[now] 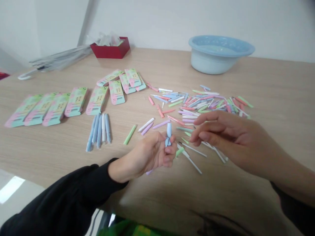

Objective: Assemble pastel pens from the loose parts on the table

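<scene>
My left hand (pixel 150 152) is closed, pinching a light-blue pen piece (pixel 169 130) that looks like a cap and points upward between thumb and fingers. Its lower end is partly covered by my fingers. To the right, my right hand (pixel 231 141) hovers over the table with loosely curved fingers and nothing visible in them. Below and behind it lie loose pen parts (pixel 204 103) in pink, purple, green, blue and white. Thin white sticks (pixel 194 163) rest between the hands, beside a green piece (pixel 180 151).
Several pastel boxes (pixel 76 101) lie across the left of the table. Blue and white pens (pixel 99 131) line up in front of them. At the back are a blue basin (pixel 216 60), a red box (pixel 110 51) with plastic in it and a clear umbrella (pixel 64 59).
</scene>
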The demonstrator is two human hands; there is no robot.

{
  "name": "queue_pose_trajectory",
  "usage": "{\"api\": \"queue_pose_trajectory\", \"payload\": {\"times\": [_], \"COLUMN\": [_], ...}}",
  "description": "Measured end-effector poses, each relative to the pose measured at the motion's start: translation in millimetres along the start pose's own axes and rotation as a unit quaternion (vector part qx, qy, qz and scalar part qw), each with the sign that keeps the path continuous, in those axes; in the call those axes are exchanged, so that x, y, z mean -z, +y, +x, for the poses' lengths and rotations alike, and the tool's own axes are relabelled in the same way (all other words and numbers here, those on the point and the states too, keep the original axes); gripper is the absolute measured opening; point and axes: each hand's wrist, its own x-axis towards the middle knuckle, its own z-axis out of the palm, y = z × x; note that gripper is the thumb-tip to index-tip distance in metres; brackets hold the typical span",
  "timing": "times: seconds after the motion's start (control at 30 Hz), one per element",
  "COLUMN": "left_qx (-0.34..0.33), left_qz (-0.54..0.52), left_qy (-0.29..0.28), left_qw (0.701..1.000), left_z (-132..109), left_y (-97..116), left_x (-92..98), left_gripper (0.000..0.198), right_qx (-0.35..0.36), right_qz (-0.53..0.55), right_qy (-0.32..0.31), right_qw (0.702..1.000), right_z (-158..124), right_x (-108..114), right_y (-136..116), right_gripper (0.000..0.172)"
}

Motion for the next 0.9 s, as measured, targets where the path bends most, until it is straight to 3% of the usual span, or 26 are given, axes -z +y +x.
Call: {"api": "queue_pose_trajectory", "payload": {"times": [0.1, 0.3, 0.47, 0.6, 0.77, 0.9], "left_qx": [-0.007, 0.001, -0.010, -0.021, -0.060, -0.095], "left_qz": [0.003, -0.006, 0.015, 0.071, 0.193, 0.173], "left_qy": [-0.005, -0.066, -0.043, -0.060, -0.077, -0.038], "left_qw": [1.000, 0.998, 0.999, 0.995, 0.976, 0.980], "left_z": [-2, 3, 4, -4, -8, -2], "left_y": [-17, -35, -35, -37, -34, -27], "left_x": [-2.3, -1.6, 1.6, 4.1, 6.5, 8.6], "left_gripper": [0.009, 0.019, 0.008, 0.019, 0.033, 0.036], "right_qx": [-0.016, -0.055, -0.062, -0.064, -0.098, -0.115], "right_qz": [0.046, 0.173, 0.212, 0.197, 0.213, 0.219], "right_qy": [0.014, 0.033, 0.091, 0.112, 0.095, 0.067], "right_qw": [0.999, 0.983, 0.971, 0.972, 0.967, 0.967], "right_z": [-21, -34, -33, -33, -36, -40], "right_x": [-8, -36, -49, -49, -49, -52], "right_y": [-7, 0, 10, 18, 23, 25], "right_gripper": [0.031, 0.003, 0.004, 0.002, 0.004, 0.012]}}
